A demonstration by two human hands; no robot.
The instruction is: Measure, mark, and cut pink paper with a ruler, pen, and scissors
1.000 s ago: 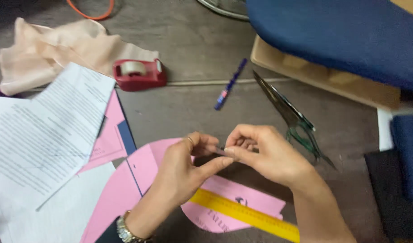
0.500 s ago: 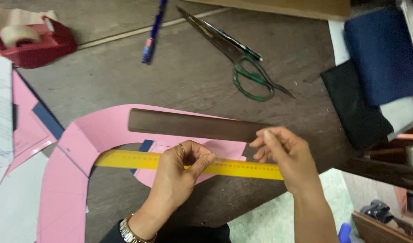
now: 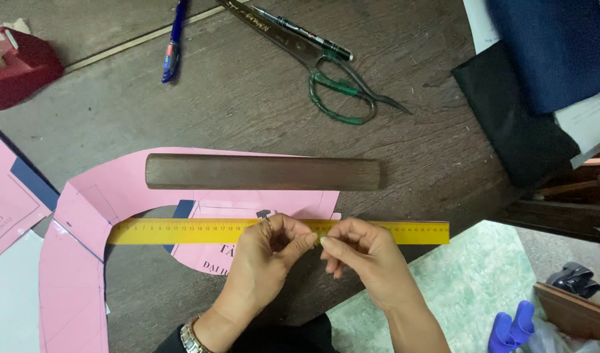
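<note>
Dark wooden table (image 3: 260, 98), pink paper pattern (image 3: 84, 216) spread across. Yellow ruler (image 3: 182, 231) lying left-to-right just below the brown wooden bar (image 3: 260, 172). Left hand (image 3: 274, 252) and right hand (image 3: 359, 255) meeting over the ruler's middle, fingertips pinched together on something too small to identify. Scissors (image 3: 326, 78) well above.

No packages, labels, signs or screens.

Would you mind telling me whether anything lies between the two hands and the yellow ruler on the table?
Nothing visible does. The left hand and right hand meet fingertip to fingertip directly over the yellow ruler, covering its middle. The wooden bar lies beyond it, out of the way.
</note>
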